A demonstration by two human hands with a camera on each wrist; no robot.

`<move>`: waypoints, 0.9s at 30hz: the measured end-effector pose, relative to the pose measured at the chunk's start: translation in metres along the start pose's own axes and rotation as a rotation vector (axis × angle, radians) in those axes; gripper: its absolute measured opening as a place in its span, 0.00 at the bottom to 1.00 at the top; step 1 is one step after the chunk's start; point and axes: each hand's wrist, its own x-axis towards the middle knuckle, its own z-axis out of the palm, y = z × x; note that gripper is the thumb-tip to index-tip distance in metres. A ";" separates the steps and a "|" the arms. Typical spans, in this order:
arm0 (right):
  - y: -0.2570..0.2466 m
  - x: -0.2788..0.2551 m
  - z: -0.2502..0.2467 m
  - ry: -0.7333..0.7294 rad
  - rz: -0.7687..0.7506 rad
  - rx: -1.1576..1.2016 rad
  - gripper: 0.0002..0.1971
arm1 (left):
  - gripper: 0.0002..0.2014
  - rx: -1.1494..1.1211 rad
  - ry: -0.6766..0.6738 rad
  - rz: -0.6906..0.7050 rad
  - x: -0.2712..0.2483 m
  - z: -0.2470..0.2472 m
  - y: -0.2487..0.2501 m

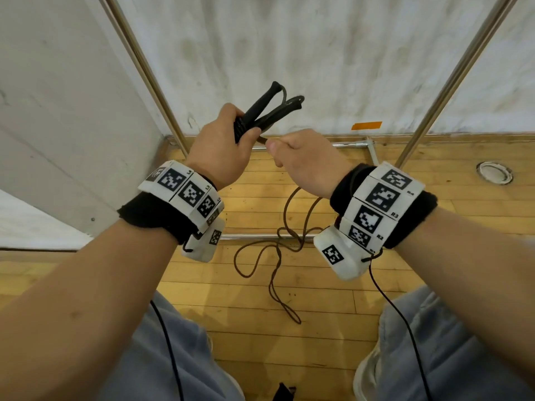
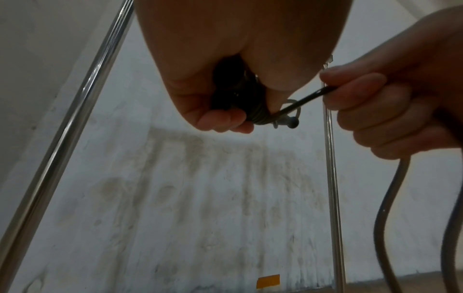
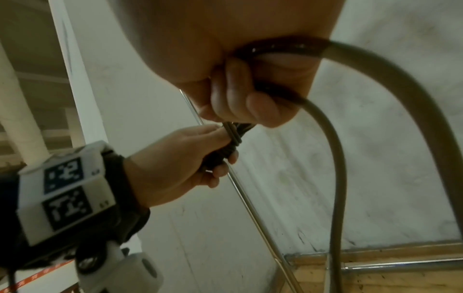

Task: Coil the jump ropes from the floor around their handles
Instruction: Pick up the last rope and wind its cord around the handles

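Fingers (image 1: 278, 146) pinch rope (image 1: 278, 256) trailing onto wooden floor (image 1: 333, 299).

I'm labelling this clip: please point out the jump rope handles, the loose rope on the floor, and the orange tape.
jump rope handles (image 1: 265, 107): head view, shaft of one black handle.
loose rope (image 1: 275, 264): head view, strand on the floorboards.
orange tape (image 1: 366, 125): head view, strip's middle.

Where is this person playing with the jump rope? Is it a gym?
Probably a gym or sports hall, though that is a guess. The floor is pale wooden strips like a sports court, with a round metal plate set in it, and a stained white wall stands behind a metal pole frame.
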 end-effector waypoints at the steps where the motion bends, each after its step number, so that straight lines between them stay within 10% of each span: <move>1: 0.002 -0.001 -0.004 0.018 0.004 0.004 0.21 | 0.15 -0.001 -0.017 -0.004 0.001 -0.001 -0.001; 10: 0.015 0.003 -0.014 0.187 0.154 0.179 0.22 | 0.11 0.104 -0.376 0.066 -0.007 0.001 0.009; 21: 0.001 0.005 -0.017 0.037 0.271 0.616 0.16 | 0.17 0.255 -0.301 0.115 -0.014 0.022 0.018; 27: 0.008 0.009 -0.029 0.208 0.157 0.214 0.20 | 0.09 0.286 -0.356 0.159 -0.022 0.027 0.028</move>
